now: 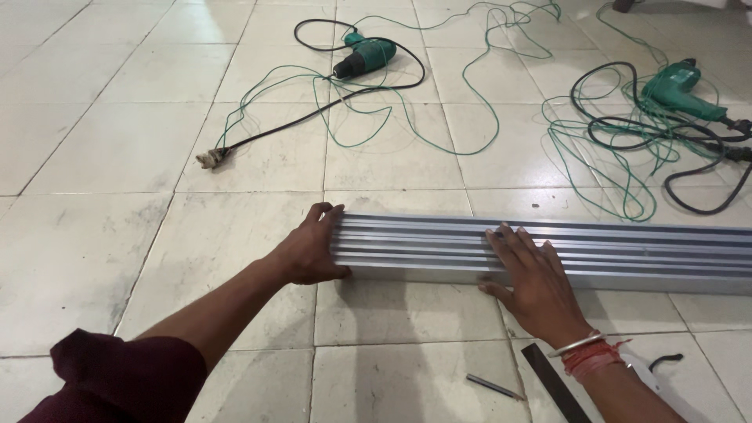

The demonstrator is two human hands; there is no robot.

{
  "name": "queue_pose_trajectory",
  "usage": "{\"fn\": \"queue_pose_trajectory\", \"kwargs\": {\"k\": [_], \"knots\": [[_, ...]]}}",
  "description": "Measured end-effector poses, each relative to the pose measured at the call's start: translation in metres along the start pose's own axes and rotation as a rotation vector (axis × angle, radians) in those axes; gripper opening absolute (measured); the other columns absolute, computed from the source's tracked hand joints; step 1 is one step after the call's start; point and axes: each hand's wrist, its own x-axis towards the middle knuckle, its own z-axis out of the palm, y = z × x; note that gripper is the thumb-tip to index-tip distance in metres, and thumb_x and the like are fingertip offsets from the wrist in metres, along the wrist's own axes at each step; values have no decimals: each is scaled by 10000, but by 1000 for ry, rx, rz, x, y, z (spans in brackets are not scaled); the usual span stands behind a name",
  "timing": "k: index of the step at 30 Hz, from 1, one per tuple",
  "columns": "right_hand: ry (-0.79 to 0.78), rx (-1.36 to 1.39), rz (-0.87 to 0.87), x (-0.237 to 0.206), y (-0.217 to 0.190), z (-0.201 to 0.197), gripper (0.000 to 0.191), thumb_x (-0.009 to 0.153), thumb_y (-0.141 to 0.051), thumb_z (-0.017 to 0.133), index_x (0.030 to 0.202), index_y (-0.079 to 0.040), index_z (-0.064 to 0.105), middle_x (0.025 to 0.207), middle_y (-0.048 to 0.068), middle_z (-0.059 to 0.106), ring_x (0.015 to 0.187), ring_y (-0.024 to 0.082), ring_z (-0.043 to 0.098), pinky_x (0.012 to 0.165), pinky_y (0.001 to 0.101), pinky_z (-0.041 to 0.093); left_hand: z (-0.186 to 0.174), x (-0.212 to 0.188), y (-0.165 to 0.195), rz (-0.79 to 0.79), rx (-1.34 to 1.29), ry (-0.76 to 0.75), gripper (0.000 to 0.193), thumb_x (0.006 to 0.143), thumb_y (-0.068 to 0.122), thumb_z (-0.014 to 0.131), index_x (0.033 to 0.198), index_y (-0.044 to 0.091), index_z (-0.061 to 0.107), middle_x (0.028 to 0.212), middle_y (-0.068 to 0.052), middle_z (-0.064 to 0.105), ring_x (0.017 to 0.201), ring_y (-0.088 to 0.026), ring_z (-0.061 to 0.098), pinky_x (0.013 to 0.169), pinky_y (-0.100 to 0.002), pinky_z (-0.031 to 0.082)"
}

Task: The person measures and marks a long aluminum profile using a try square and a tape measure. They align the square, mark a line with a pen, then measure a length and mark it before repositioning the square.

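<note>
a bundle of grey aluminium profiles (595, 251) lies flat on the tiled floor (117, 157), running off the right edge. the left hand (309, 251) cups its near end, fingers over the top and thumb against the front face. the right hand (533, 274) rests open and flat on top, further along. 2 green electric drills (366, 53) (677, 88) lie beyond among black cords and green wire (470, 102).
</note>
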Motion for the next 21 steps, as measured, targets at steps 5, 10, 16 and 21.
{"fn": "queue_pose_trajectory", "kwargs": {"k": [5,10,16,21], "knots": [[-47,5,27,1,0,0,916,821,-548,679,1601,-215,332,1675,109,303,1496,327,245,1189,554,182,1,10,-8,-45,-65,-12,1394,574,290,993,1585,17,73,1602,-257,237,1440,-397,379,1184,-384,374],[-58,3,42,6,-3,-8,974,779,-533,725,1602,-215,313,1620,97,305,1514,305,242,1190,573,184,-3,7,-17,-53,-105,4,1436,511,266,1026,1576,1,100,1570,-244,331,1464,-355,365,1212,-364,339],[-100,22,81,8,-3,-13,964,782,-499,728,1606,-225,310,1665,93,298,1499,302,225,1179,588,174,1,4,-15,-76,-108,66,1201,554,221,988,1532,16,321,1575,-171,382,1419,-338,442,1179,-362,402],[-140,-12,112,11,0,-8,875,825,-476,693,1591,-248,337,1657,46,320,1510,261,255,1191,583,193,-3,1,-9,-86,-158,73,1182,558,187,979,1526,25,322,1568,-156,395,1413,-328,453,1167,-363,412]]}}
